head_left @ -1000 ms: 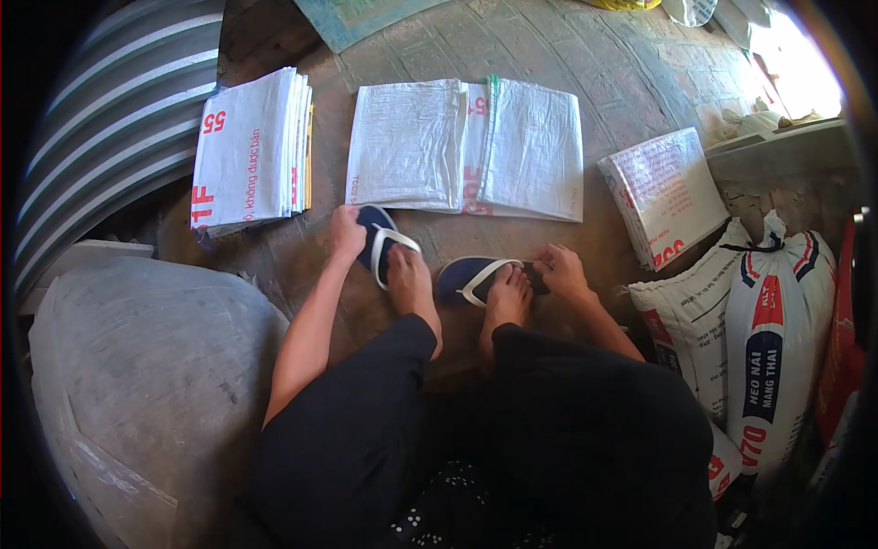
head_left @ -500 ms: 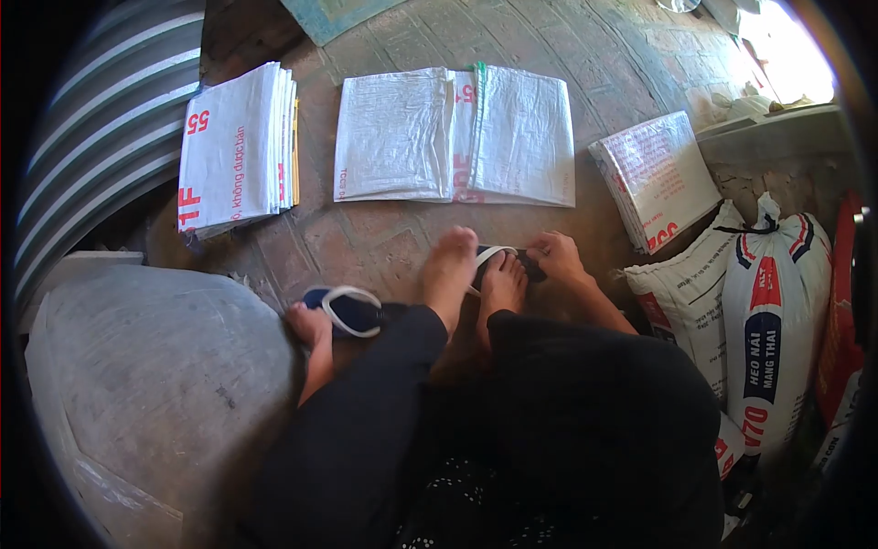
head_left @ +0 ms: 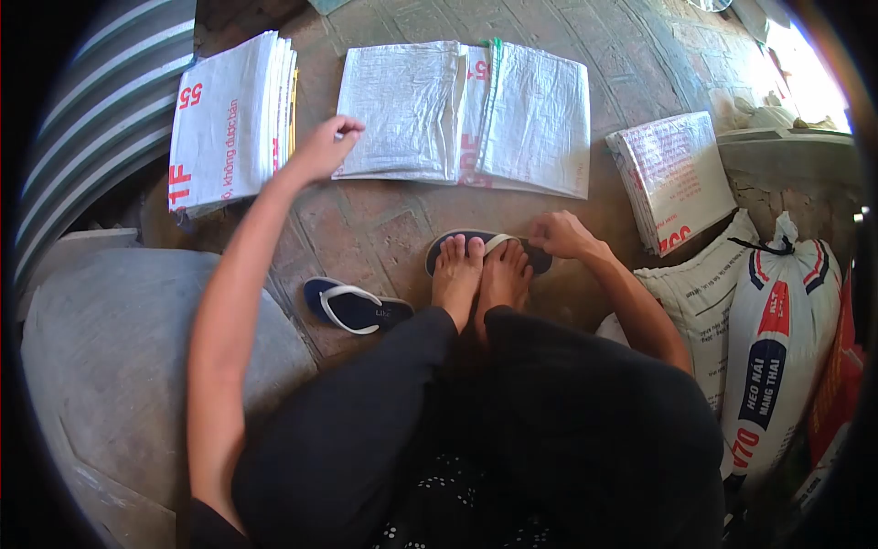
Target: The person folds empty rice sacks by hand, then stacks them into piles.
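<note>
My left hand [head_left: 331, 149] hovers at the left edge of a folded white woven sack [head_left: 398, 114] on the brick floor, its fingers curled in and nothing showing between them. My right hand [head_left: 562, 235] is low beside my right foot, fingers bent together, right at the end of a dark flip-flop [head_left: 540, 260] with a white strap. Both bare feet [head_left: 480, 274] rest on or over that flip-flop. Its dark blue mate [head_left: 352, 306] lies loose to the left of my feet.
A stack of folded sacks [head_left: 222, 128] sits at the left, another stack [head_left: 675, 178] at the right. Filled feed bags [head_left: 782, 339] stand on my right. Corrugated metal sheet [head_left: 119, 101] curves along the left, with a grey rounded surface [head_left: 137, 339] below it.
My left hand has left the loose flip-flop and reached forward to the folded sack. My left foot has come down beside the right one. My right hand has lifted slightly from the other flip-flop.
</note>
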A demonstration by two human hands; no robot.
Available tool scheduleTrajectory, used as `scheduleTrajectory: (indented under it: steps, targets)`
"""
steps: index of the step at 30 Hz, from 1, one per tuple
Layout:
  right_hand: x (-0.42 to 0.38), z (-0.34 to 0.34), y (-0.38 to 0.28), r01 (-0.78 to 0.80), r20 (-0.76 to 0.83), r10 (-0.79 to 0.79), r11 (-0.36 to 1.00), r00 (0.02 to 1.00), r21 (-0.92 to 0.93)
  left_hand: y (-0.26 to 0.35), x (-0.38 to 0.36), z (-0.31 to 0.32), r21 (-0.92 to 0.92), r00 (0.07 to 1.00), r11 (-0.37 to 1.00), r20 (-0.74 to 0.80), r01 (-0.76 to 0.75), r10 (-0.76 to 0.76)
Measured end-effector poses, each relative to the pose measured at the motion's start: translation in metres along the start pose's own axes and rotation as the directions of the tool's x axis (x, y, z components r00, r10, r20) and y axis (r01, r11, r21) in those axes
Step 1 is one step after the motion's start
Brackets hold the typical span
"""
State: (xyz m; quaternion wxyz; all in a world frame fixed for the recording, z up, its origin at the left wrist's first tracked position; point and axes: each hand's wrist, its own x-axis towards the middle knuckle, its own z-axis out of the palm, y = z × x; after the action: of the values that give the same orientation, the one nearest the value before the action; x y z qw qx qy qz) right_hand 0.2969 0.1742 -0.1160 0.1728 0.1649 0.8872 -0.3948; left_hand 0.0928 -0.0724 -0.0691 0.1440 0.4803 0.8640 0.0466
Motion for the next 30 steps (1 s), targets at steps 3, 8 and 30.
scheduleTrajectory:
  steps: [3,8,30]
  targets:
    - [-0.006,0.002,0.007,0.078,-0.033,-0.078,0.997,0.996,-0.006,-0.090,0.049,-0.061,0.044,0.997,0.996,-0.024,0.075,-0.073]
    - [-0.068,0.039,0.024,-0.205,-0.164,0.245,0.952,0.956,0.228,-0.091,0.022,-0.077,0.012,0.990,0.990,-0.035,0.140,-0.139]
    - [-0.025,0.153,-0.087,-0.563,-0.364,0.491,0.818,0.792,-0.121,0.089,-0.045,0.053,-0.139,0.997,0.990,-0.058,0.037,-0.045]
